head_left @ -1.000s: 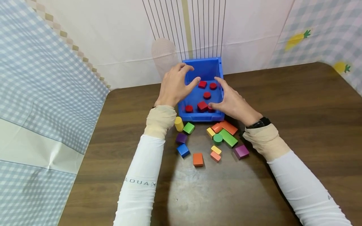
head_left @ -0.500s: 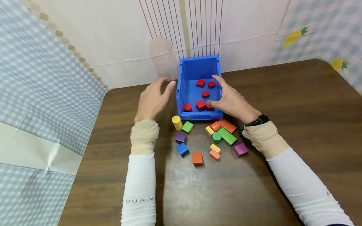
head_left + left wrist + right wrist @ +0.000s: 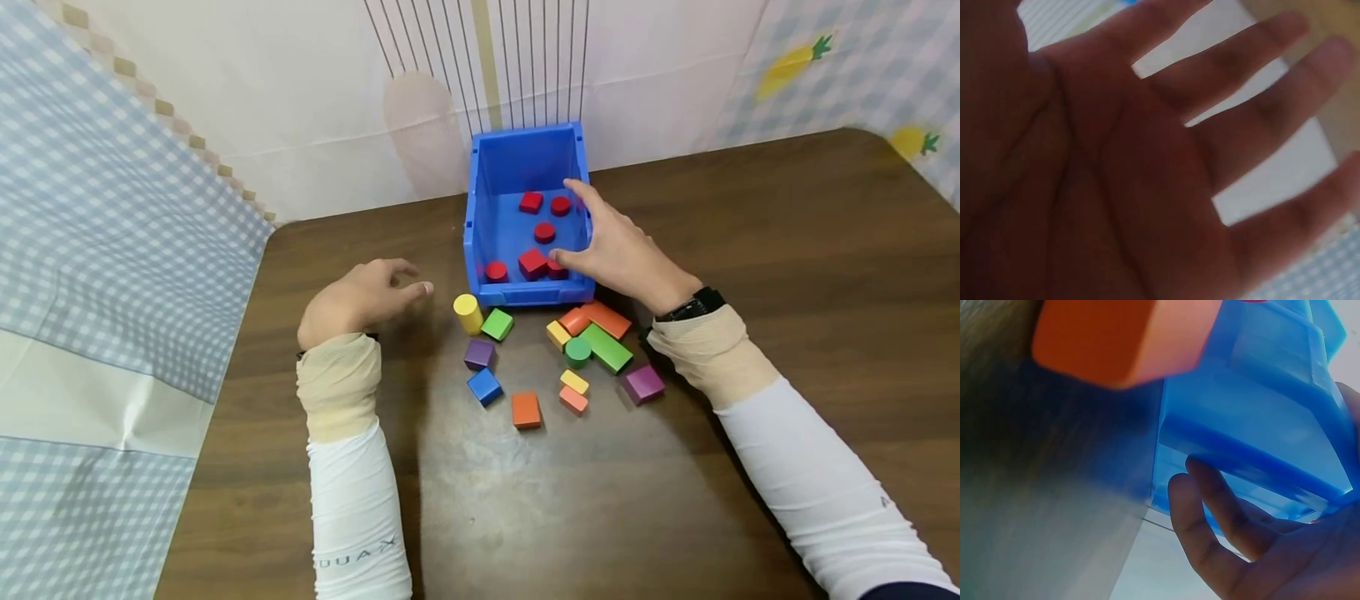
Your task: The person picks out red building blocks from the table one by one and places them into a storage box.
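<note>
In the head view a blue plastic bin (image 3: 480, 250) stands at the back of the table, with several red blocks (image 3: 533, 264) inside. My right hand (image 3: 626, 254) holds the bin's right side wall. Its thumb and index finger reach over the rim, while other fingers (image 3: 1200, 537) lie along the outside wall in the right wrist view. My left hand (image 3: 360, 296) hovers left of the bin, near a yellow cylinder (image 3: 468, 314), fingers relaxed and holding nothing. The left wrist view shows its palm (image 3: 1122, 169) bare and the fingers spread.
In front of the bin lie loose blocks: green (image 3: 497, 324), dark purple (image 3: 479, 354), blue (image 3: 484, 387), orange (image 3: 526, 410), long green (image 3: 606, 347) and magenta (image 3: 643, 384). A patterned cloth (image 3: 322, 100) hangs behind the wooden table (image 3: 787, 275).
My left hand has moved from above the bin leftward and toward me, down beside the yellow cylinder. My right hand stays at the bin's right side. The blocks keep their places.
</note>
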`<state>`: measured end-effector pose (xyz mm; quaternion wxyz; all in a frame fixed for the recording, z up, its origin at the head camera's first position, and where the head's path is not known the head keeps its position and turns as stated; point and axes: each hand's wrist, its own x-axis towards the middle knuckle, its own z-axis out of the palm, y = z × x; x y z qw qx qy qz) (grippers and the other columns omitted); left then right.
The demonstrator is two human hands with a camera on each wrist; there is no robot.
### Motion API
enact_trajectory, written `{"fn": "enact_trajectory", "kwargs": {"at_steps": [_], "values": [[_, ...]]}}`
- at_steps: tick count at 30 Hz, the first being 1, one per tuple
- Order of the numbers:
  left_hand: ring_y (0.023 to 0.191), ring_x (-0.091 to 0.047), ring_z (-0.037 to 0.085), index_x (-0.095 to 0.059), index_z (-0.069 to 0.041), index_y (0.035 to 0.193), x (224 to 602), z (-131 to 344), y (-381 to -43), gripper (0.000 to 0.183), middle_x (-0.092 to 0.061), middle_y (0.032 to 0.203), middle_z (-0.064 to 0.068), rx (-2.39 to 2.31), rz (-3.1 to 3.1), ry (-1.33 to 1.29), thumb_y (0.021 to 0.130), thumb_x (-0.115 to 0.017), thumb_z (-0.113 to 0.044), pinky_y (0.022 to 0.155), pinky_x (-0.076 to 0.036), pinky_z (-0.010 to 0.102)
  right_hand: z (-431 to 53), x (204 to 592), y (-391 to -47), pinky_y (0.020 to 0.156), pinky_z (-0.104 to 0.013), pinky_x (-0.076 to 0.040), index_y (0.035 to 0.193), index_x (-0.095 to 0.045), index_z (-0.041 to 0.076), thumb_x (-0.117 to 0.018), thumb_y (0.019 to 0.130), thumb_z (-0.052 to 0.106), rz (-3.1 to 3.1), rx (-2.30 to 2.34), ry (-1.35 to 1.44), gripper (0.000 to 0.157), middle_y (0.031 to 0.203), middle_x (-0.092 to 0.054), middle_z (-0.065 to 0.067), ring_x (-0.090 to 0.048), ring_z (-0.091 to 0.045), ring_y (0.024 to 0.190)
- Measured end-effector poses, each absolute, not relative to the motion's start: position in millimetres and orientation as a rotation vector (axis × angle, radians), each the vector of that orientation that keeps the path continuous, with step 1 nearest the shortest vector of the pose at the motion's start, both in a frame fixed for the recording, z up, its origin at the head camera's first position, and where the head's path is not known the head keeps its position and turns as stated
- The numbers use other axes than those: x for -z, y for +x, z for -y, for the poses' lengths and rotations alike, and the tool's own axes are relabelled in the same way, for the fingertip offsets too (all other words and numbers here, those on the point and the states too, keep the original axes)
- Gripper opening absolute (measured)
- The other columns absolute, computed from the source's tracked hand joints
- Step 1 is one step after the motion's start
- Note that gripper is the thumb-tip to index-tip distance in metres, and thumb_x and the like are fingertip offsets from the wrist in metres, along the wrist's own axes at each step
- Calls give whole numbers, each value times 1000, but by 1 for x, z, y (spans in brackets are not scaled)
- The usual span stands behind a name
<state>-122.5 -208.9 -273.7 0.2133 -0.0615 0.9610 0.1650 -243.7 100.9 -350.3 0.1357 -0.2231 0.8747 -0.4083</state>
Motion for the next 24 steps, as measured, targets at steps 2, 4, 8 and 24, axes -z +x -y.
{"fn": "enact_trajectory", "kwargs": {"at_steps": [2,4,8,24], "values": [[133,-58,33,-56,-17,151,262,206,-115,60,-62,146,12,-467,-2633,-191,104,-55,-54,109,-46,56,-102,346,-242,106,-73,-42,171,-7,29,-76,96,34,-2535,1168,-650,102,173,-27,-11,-34,-44,153],[129,-60,30,-61,-20,147,253,203,-108,56,-64,143,9,-479,-2628,-202,104,-57,-54,107,-48,55,-104,342,-240,106,-73,-42,171,-5,30,-76,96,36,-2539,1143,-656,103,173,-27,-12,-35,-45,153],[123,-63,27,-69,-24,136,240,199,-95,43,-70,132,5,-543,-2654,-194,104,-59,-49,103,-50,51,-109,333,-238,103,-73,-44,171,-1,29,-75,96,41,-2538,1088,-673,106,173,-25,-16,-33,-48,153],[115,-67,24,-73,-19,133,244,175,-92,36,-76,122,4,-466,-2750,-191,107,-57,-38,97,-52,51,-157,287,-212,97,-76,-47,171,-14,14,-65,101,52,-2662,700,-757,94,167,-22,-33,-46,-53,136]]}}
